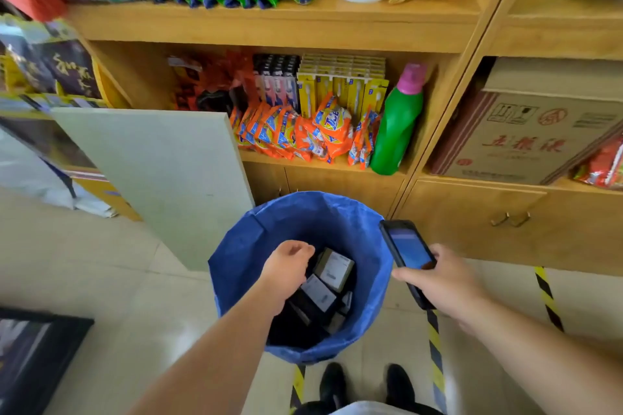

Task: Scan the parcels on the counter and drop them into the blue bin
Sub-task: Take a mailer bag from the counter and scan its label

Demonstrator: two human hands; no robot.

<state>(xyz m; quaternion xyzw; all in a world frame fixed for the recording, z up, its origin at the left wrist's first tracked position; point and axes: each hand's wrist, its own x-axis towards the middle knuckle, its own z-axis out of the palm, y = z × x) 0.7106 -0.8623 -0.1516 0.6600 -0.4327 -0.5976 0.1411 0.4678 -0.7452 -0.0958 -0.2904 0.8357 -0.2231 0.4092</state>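
Parcels in blue bin, partly hidden by left hand

Both of the person's forearms were bare from wrist to elbow, with no sleeve, watch or ring showing on the left hand or the right hand. Below, a pair of dark, rounded-toe shoes showed at the lower edge of the view, with dark trouser legs and a strip of pale grey garment above them.
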